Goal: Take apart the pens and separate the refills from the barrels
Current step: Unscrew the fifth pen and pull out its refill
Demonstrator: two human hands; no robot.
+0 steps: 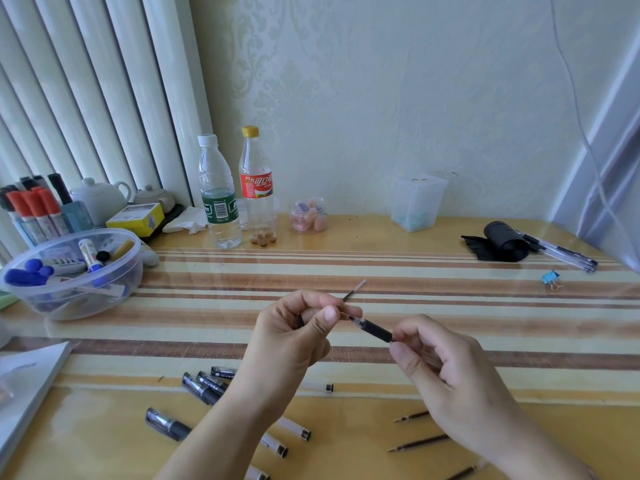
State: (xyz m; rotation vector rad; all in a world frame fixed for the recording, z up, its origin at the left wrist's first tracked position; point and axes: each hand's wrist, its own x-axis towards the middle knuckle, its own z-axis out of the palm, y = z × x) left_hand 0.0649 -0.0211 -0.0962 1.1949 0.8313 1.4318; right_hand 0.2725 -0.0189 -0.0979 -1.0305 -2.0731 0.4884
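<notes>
bright daylight | table [381, 237] glare | soft focus | edges bowed

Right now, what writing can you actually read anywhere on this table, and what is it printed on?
"可口可": white characters on the red label of the yellow-capped bottle; the rest curves out of sight.
Green label of the white-capped bottle: barcode and white lettering, too blurred to read.
Yellow box: print too small.
Markers in the clear bowl: labels blurred.
Pen caps: print unreadable.

Before you: table cover [415, 271], yellow with brown and cream stripes. Wallpaper [381, 81], pale with a damask pattern. Your hands held a black pen grip section [375, 330]. Binder clip [550, 278] was blue. Bottle caps: white [207, 140], yellow [250, 131]. Bowl markers [24, 277] were blue-capped.
</notes>
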